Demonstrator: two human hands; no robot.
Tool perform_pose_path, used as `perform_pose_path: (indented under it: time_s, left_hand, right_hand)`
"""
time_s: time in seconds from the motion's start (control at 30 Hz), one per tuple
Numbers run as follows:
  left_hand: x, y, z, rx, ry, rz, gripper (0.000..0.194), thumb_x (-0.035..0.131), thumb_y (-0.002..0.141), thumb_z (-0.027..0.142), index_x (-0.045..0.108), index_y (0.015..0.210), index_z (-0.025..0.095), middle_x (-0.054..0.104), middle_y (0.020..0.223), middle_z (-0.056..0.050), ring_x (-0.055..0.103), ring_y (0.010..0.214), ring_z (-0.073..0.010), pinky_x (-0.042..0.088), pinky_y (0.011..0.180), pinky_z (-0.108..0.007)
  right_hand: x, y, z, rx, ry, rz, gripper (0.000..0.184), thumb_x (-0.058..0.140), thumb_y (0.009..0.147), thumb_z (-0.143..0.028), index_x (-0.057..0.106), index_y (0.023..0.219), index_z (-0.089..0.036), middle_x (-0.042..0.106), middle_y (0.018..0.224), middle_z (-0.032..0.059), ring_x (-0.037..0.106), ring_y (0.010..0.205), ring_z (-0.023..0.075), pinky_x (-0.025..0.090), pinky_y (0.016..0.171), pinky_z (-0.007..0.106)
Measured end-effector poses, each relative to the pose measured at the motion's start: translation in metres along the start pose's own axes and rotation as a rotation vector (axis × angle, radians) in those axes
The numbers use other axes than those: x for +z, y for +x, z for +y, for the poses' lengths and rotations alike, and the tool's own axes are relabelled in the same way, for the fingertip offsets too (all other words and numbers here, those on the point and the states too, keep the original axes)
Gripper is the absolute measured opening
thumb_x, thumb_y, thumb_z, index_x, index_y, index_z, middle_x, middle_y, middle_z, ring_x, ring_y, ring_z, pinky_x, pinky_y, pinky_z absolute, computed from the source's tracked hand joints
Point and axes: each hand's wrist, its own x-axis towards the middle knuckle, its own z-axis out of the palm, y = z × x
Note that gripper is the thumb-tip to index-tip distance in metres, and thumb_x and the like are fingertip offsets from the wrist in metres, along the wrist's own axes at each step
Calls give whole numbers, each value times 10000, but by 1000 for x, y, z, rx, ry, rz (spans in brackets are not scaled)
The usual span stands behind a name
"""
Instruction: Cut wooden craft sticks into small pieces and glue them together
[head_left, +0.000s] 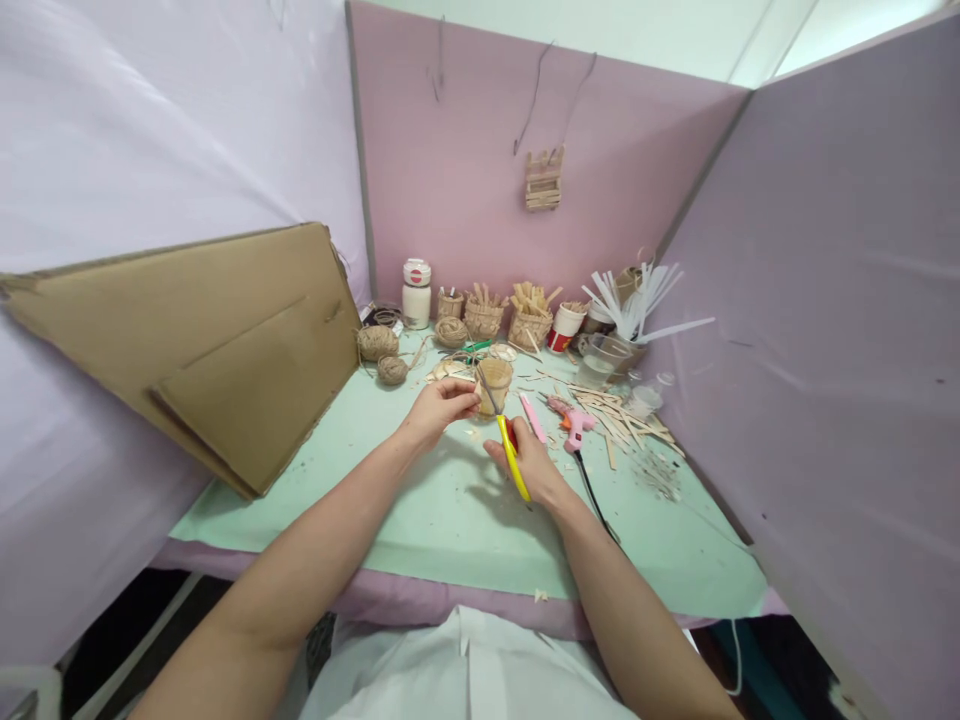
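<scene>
Yellow-handled scissors are in my right hand, whose fingers pass through and around the handles. Their blades point up and away, in front of a small tan cup on the table. My left hand is closed in a pinch just left of the blades. A small pale piece seems to sit at its fingertips, too small to name. Small pale scraps lie on the table below the hands. To the right of the scissors lies a pink pen-like tool.
A pink glue gun with a black cord lies right, beside scattered wooden sticks. Twine balls, baskets of wooden pieces, a white jar and white glue sticks line the back. Cardboard leans at left.
</scene>
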Motion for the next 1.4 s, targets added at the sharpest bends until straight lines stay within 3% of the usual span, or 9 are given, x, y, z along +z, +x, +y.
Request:
perform_pose_path:
  time_s: [0.47,0.63,1.4]
  left_hand:
    - [13,-10,1,-77,-32,-35,247,762,564,247,629,736,128,643,649,-13,589,606,-100,477,658,-258]
    - [15,-11,0,-73,-51,-46,234,754,579,248,626,736,131,641,652,-14,586,601,-96,469,649,-252]
    - [15,-9,-5,-104,-13,-69,234,766,576,272,650,720,129,648,670,-36,574,591,-91,450,625,-247]
  right_hand:
    - [-11,-25,-25,98,58,-89,305,457,812,-500,361,728,-223,383,649,-49,379,585,132,318,553,256]
    - [-15,-32,-32,108,77,-126,318,422,835,-522,336,742,-231,372,606,-54,360,527,125,308,489,249]
    - [-19,-33,-22,138,15,-175,331,437,827,-536,339,752,-229,390,622,-51,355,538,122,298,498,244]
